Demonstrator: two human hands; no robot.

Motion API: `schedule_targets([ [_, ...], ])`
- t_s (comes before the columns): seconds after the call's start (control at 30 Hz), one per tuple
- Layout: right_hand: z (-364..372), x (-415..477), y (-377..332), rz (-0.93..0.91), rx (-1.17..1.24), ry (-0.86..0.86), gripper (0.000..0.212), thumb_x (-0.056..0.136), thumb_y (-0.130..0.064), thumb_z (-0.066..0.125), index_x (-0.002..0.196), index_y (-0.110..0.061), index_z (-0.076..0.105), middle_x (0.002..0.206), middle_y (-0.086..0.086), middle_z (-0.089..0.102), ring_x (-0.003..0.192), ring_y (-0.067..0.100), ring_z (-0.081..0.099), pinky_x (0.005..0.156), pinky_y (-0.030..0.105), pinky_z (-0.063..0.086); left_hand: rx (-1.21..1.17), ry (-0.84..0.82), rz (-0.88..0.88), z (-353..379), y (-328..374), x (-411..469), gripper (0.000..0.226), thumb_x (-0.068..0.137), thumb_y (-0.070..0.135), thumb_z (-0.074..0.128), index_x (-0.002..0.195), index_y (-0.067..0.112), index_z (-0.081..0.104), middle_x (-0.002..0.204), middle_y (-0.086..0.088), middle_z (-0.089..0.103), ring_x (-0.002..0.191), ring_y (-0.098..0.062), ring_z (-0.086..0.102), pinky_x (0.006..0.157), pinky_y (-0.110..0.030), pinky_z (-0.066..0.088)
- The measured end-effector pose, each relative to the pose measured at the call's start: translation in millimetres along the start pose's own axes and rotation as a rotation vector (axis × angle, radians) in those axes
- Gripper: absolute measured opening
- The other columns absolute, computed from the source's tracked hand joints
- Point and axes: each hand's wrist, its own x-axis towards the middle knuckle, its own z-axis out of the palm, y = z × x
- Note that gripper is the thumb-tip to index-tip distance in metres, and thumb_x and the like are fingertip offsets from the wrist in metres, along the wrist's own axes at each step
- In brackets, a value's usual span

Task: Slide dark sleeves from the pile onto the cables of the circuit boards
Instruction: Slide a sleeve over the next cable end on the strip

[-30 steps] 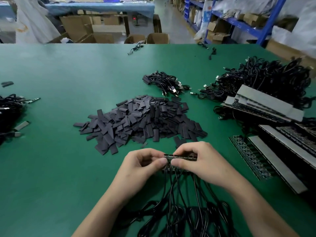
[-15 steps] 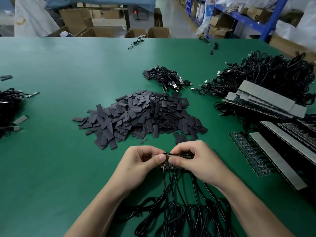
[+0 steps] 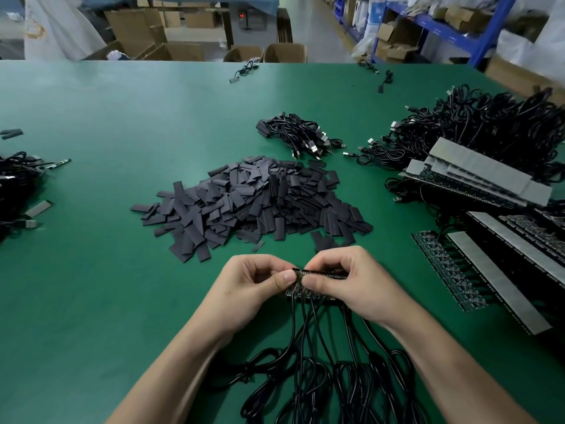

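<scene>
Both hands are low in the middle of the shot, around 6 o'clock, close together over the green table [image 3: 107,301]. The left hand [image 3: 256,283] has its fingers curled in and pinches the left end of a strip of circuit boards [image 3: 327,273] between thumb and fingers. The right hand [image 3: 354,286] is curled around the rest of the strip, with its thumb pressed on the front right next to the left thumb. I can't tell whether either hand also has a sleeve tucked in it.

The black cables [image 3: 318,390] hang off the bottom edge of the boards and run toward 6 o'clock, ending in a loopy tangle on the table between the forearms.

The pile of sleeves [image 3: 253,203] sits at 12 o'clock from the hands. It's a wide, low heap of flat dark pieces, and its nearest strays lie just beyond the right-hand fingers.

Past the pile, at roughly 1 o'clock, there's a small bundle of USB leads [image 3: 299,139]. At 2 o'clock is a big heap of black leads [image 3: 489,127]. Stacks of boards [image 3: 477,179] with grey strips on them fill the 3 o'clock side. Another dark tangle [image 3: 15,185] sits at the 9 o'clock edge. Cardboard boxes [image 3: 284,53] stand behind the far edge of the table.
</scene>
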Motion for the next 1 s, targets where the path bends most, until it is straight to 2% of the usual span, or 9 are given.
schedule_targets([
  [0.17, -0.8, -0.1, 0.1, -0.005, 0.018, -0.009, 0.002, 0.091, -0.021, 0.080, 0.089, -0.021, 0.081, 0.085, 0.004, 0.077, 0.083, 0.025, 0.071, 0.087, 0.046, 0.055, -0.010, 0.003, -0.011, -0.3, 0.0, -0.6, 0.019, 0.082, 0.031, 0.075, 0.088, 0.013, 0.080, 0.074, 0.000, 0.070, 0.064, -0.007, 0.058, 0.060, -0.015, 0.044],
  [0.27, 0.4, -0.2, -2.6, -0.011, 0.105, -0.031, 0.002, 0.090, -0.015, 0.080, 0.088, -0.016, 0.081, 0.086, 0.010, 0.077, 0.078, 0.016, 0.067, 0.081, 0.036, 0.054, -0.053, -0.009, -0.007, 1.5, 0.6, -1.6, 0.020, 0.084, 0.028, 0.072, 0.092, 0.011, 0.081, 0.077, 0.000, 0.073, 0.066, -0.006, 0.061, 0.063, -0.013, 0.046],
  [0.4, -2.0, -0.1, -5.7, 0.028, 0.112, -0.012, 0.003, 0.089, -0.022, 0.080, 0.087, -0.022, 0.081, 0.085, 0.007, 0.077, 0.078, 0.014, 0.065, 0.077, 0.035, 0.052, -0.069, 0.022, -0.006, -0.2, 1.1, -1.5, 0.021, 0.082, 0.032, 0.076, 0.095, 0.017, 0.083, 0.087, -0.008, 0.079, 0.075, -0.011, 0.069, 0.070, -0.019, 0.054],
  [0.5, -6.2, -2.9, -4.4, 0.043, -0.078, 0.028, 0.002, 0.089, -0.033, 0.081, 0.088, -0.031, 0.080, 0.087, -0.005, 0.077, 0.084, 0.011, 0.070, 0.080, 0.036, 0.052, -0.089, 0.032, -0.004, -3.7, 1.9, -0.1, 0.023, 0.078, 0.034, 0.078, 0.094, 0.018, 0.082, 0.088, -0.010, 0.079, 0.076, -0.013, 0.070, 0.073, -0.022, 0.055],
  [0.6, -4.5, -8.2, -4.3, -0.007, -0.319, 0.127, 0.016, 0.083, -0.041, 0.083, 0.098, -0.042, 0.079, 0.096, -0.018, 0.070, 0.098, -0.002, 0.064, 0.087, 0.023, 0.046, -0.098, 0.034, 0.043, -5.8, 5.1, -1.5, 0.018, 0.079, 0.034, 0.082, 0.090, 0.020, 0.083, 0.084, -0.003, 0.078, 0.076, -0.008, 0.069, 0.072, -0.018, 0.053],
  [0.7, 2.1, -11.0, -11.7, -0.188, -0.374, 0.153, 0.026, 0.087, -0.049, 0.076, 0.109, -0.035, 0.078, 0.108, -0.024, 0.069, 0.117, 0.001, 0.057, 0.102, 0.029, 0.044, -0.088, 0.085, 0.111, -8.1, 9.3, -2.6, 0.014, 0.078, 0.033, 0.082, 0.087, 0.023, 0.083, 0.076, 0.002, 0.073, 0.070, -0.005, 0.062, 0.067, -0.016, 0.049],
  [0.77, 10.0, -13.1, -15.7, -0.275, -0.333, 0.158, 0.027, 0.089, -0.053, 0.070, 0.104, -0.031, 0.078, 0.104, -0.024, 0.070, 0.117, 0.006, 0.058, 0.102, 0.032, 0.045, -0.075, 0.120, 0.156, -7.4, 12.0, -2.9, 0.012, 0.078, 0.031, 0.081, 0.087, 0.023, 0.083, 0.075, 0.000, 0.072, 0.068, -0.005, 0.059, 0.066, -0.016, 0.048],
  [0.9, 20.9, -15.4, -23.2, -0.220, -0.104, 0.160, 0.012, 0.091, -0.045, 0.066, 0.087, -0.037, 0.074, 0.097, -0.015, 0.072, 0.101, 0.011, 0.068, 0.089, 0.023, 0.049, -0.073, 0.076, 0.236, -2.5, 22.3, -4.1, 0.010, 0.082, 0.021, 0.077, 0.087, 0.026, 0.083, 0.079, 0.000, 0.076, 0.070, -0.005, 0.066, 0.068, -0.016, 0.052],
  [1.0, 14.8, -19.1, -30.1, -0.230, 0.195, 0.034, 0.018, 0.100, -0.025, 0.061, 0.088, -0.025, 0.074, 0.093, 0.001, 0.079, 0.089, 0.017, 0.074, 0.086, 0.026, 0.055, 0.034, 0.057, 0.275, -8.6, 29.7, 1.2, 0.020, 0.090, 0.038, 0.068, 0.102, 0.027, 0.079, 0.082, 0.003, 0.074, 0.073, -0.009, 0.066, 0.068, -0.020, 0.051],
])
